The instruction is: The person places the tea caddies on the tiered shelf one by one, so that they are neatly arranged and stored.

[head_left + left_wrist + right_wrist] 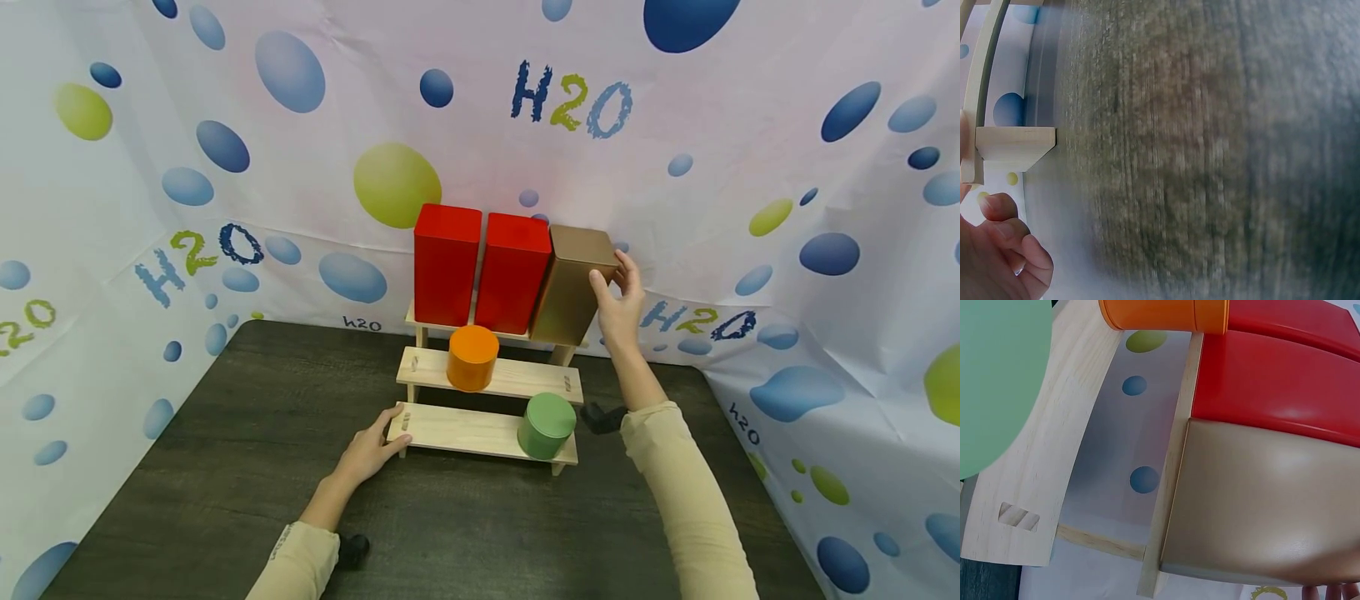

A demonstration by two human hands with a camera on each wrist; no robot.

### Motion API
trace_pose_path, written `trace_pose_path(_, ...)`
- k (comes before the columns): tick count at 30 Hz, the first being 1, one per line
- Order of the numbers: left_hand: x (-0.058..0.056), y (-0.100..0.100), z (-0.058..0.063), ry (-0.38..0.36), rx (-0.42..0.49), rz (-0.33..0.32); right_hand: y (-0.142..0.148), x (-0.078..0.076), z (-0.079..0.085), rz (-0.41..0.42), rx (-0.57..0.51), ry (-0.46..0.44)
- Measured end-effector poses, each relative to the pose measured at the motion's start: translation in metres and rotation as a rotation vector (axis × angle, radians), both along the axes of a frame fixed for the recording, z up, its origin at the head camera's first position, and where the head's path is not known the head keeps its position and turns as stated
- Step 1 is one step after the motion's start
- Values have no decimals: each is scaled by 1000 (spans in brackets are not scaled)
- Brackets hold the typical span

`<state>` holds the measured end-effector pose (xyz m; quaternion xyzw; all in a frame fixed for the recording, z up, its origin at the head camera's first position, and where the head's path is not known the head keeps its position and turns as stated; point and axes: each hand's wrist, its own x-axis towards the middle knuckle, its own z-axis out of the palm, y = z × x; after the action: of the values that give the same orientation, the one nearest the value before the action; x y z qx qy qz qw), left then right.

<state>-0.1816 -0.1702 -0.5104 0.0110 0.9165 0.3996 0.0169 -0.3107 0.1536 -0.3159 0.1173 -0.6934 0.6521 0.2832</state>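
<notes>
A three-step wooden stand (450, 427) stands on the dark table. My left hand (369, 450) grips the left end of its lowest step; the left wrist view shows curled fingers (1019, 240) beside that end. On the top step, a tall gold tin (573, 292) stands at the right, beside two tall red tins (447, 275). My right hand (621, 308) holds the gold tin near its upper right edge, thumb at the front; only fingertips (1333, 592) show in the right wrist view. An orange round tin (472, 360) sits on the middle step, a green round tin (547, 429) on the lowest.
Behind the stand and along both sides hangs a white curtain (480, 150) printed with blue and green spots. Dark tabletop (450, 533) stretches in front of the stand and to either side.
</notes>
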Motion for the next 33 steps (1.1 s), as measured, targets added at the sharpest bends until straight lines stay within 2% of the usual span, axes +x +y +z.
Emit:
trace_pose_path(5,-1,0,0,-3,-5,-1,4,-9,-6,0,-11,1)
trace_pose_path(11,0,2,-3,-5,1,3,-1,2,5,7,0,-18)
trace_pose_path(21,0,2,-1,-5,6,1,-1,0,6,-20,28,-6)
trace_pose_path(33,0,1,0,-4,2,0,-10,1,3,-87,-8,32)
